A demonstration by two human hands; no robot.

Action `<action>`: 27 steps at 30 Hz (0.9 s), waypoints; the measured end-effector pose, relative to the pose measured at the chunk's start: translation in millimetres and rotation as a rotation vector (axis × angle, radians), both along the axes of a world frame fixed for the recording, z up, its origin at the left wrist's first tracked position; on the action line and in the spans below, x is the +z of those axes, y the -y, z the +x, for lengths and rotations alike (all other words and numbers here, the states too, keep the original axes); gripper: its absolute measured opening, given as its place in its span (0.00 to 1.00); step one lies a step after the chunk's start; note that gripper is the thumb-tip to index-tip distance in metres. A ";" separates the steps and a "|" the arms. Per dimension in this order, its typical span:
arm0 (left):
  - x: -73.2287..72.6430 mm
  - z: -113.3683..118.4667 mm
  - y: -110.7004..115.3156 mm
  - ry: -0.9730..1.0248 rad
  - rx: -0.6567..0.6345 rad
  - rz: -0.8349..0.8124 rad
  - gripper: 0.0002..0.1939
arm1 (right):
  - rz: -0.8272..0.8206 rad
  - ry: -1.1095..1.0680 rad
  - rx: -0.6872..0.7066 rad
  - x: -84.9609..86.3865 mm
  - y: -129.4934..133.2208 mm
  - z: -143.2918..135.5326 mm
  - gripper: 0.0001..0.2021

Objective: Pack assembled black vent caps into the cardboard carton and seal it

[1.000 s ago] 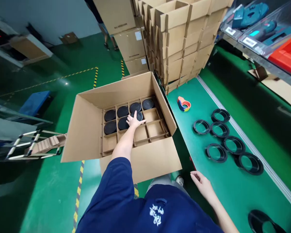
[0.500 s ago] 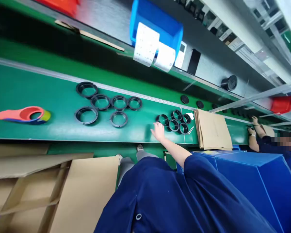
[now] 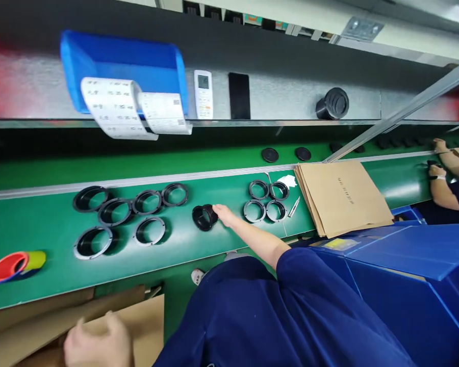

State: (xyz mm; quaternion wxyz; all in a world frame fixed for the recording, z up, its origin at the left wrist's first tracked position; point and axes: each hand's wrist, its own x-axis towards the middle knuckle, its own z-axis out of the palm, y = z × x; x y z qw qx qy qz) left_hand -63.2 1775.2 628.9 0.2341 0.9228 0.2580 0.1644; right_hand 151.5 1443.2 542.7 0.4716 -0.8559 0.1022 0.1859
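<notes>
My right hand (image 3: 224,215) grips the edge of a black flanged ring (image 3: 202,219), tilted on its side at the green bench top. Left of it lie several wide black rings (image 3: 149,243); to its right stands a cluster of narrower black rings (image 3: 254,220). My left hand (image 3: 97,344), blurred, is low at the left, fingers apart, above an open cardboard box (image 3: 149,326). I see nothing between its fingers. At the far left lies a red, yellow and blue tape-like roll (image 3: 34,260).
Flat cardboard sheets (image 3: 344,199) lean beside a blue box (image 3: 398,275). A small knife (image 3: 294,207) lies near the narrower rings. Above is a metal shelf with a blue bin (image 3: 126,56), label rolls, a remote control (image 3: 203,94) and a black cylinder (image 3: 332,104). A co-worker's hands (image 3: 438,171) are at far right.
My right hand has taken a black ring from the right cluster and moved it left. My left hand has come into view over the cardboard box. The camera view has turned.
</notes>
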 end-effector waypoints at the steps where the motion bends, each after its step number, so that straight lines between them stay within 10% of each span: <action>1: -12.1 13.7 18.9 0.045 0.014 0.003 0.32 | 0.058 -0.017 -0.012 -2.8 -3.5 8.4 0.18; 7: -65.6 110.1 151.2 -0.146 -0.581 -0.076 0.32 | 0.207 -0.048 -0.079 -7.5 2.1 41.6 0.13; 11: -79.6 141.4 210.5 -0.394 -0.847 0.104 0.29 | 0.186 0.036 -0.164 2.4 56.6 82.5 0.08; 21: -103.5 150.6 189.8 -0.438 -0.933 0.419 0.25 | 0.110 0.047 -0.963 11.7 334.8 205.7 0.14; 27: -80.7 148.8 187.8 -0.310 -0.833 0.153 0.25 | 0.496 -0.198 -1.071 -10.0 327.1 212.3 0.05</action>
